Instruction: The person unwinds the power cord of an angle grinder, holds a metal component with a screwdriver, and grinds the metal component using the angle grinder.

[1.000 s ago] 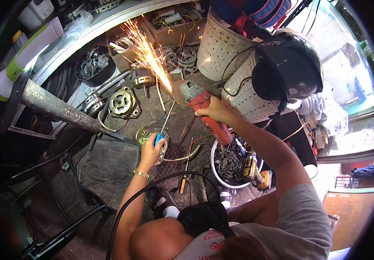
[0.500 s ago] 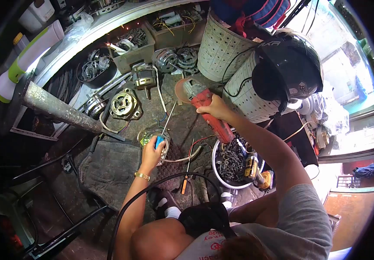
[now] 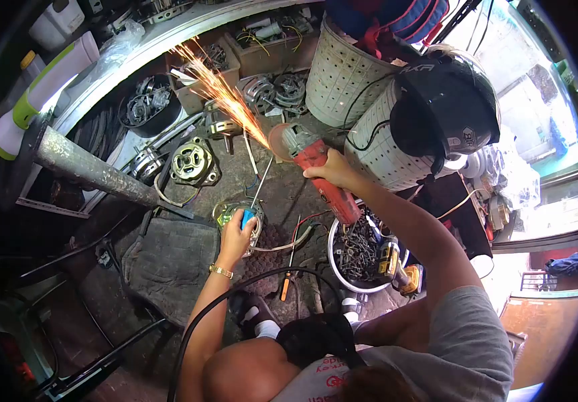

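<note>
Helmet (image 3: 444, 100) is sitting on nearer bucket (image 3: 372, 151), bag (image 3: 406, 23) on farther bucket (image 3: 342, 74). Metal parts (image 3: 356, 254) are lying in bowl (image 3: 368, 289); drill (image 3: 389, 261) is resting at bowl's right side, loose screwdriver (image 3: 285, 287) lying left. Motor (image 3: 191, 161) is lying left of grinder (image 3: 332, 191).

The person wears a grey T-shirt (image 3: 463, 328) of which the short sleeve ends above the elbow, with a loose edge and soft folds. On its front there is a red print (image 3: 332, 381), some letters and a small round figure, too small to read fully. Around the left wrist sits a gold-coloured band (image 3: 221, 271) made of links. The left hand (image 3: 235, 238) and the right hand (image 3: 334, 169) are bare. On one foot is a dark strapped shoe (image 3: 252, 308) with a white sock (image 3: 268, 329).
</note>
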{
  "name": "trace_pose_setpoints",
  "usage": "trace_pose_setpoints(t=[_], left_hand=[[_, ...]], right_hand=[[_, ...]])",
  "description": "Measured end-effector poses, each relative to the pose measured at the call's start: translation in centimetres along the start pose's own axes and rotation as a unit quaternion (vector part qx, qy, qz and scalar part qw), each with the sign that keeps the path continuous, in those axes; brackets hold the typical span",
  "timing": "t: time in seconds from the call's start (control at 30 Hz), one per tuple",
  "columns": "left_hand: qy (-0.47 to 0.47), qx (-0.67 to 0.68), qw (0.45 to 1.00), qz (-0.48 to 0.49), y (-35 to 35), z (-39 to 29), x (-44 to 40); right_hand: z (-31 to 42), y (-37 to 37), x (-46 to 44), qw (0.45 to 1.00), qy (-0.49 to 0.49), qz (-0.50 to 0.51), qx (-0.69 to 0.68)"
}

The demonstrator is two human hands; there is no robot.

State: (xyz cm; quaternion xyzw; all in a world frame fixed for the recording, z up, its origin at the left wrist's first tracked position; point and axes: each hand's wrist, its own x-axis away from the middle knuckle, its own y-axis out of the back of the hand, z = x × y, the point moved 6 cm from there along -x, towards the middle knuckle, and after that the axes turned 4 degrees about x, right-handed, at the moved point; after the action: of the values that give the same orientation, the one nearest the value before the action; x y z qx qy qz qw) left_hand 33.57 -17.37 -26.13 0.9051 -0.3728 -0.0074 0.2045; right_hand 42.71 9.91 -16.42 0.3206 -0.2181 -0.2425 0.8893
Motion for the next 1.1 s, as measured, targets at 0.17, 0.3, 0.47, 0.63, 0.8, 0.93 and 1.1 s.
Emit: trace_pose_setpoints(t=[0.17, 0.3, 0.47, 0.63, 0.8, 0.93, 1.1], left_hand=[[0.014, 0.024, 1.0, -0.006, 0.0, 0.3, -0.2], [-0.056, -0.023, 0.998, -0.033, 0.4, -0.8, 0.0], [-0.046, -0.025, 0.998, -0.031, 0.5, -1.6, 0.2], [-0.023, -0.019, 0.999, -0.017, 0.4, -1.0, 0.2], [-0.035, -0.016, 0.999, -0.023, 0.1, -0.2, 0.0], [-0.017, 0.005, 1.0, -0.014, 0.1, 0.6, 0.1], [-0.016, 0.0, 1.0, -0.016, 0.6, -0.1, 0.1]], right_hand=[[-1.9, -1.2, -1.0, 0.999, -0.012, 0.031, -0.008], [-0.7, -0.4, -0.4, 1.0, -0.018, 0.013, 0.021], [-0.7, -0.5, -0.4, 0.999, -0.016, 0.033, 0.011], [-1.7, -0.8, -0.9, 0.999, -0.03, 0.006, 0.037], [-1.2, -0.9, -0.5, 0.999, -0.022, 0.04, 0.022], [-2.2, -1.6, -1.6, 0.999, -0.011, 0.05, 0.001], [-2.1, -0.3, -2.0, 1.0, -0.019, -0.005, 0.012]])
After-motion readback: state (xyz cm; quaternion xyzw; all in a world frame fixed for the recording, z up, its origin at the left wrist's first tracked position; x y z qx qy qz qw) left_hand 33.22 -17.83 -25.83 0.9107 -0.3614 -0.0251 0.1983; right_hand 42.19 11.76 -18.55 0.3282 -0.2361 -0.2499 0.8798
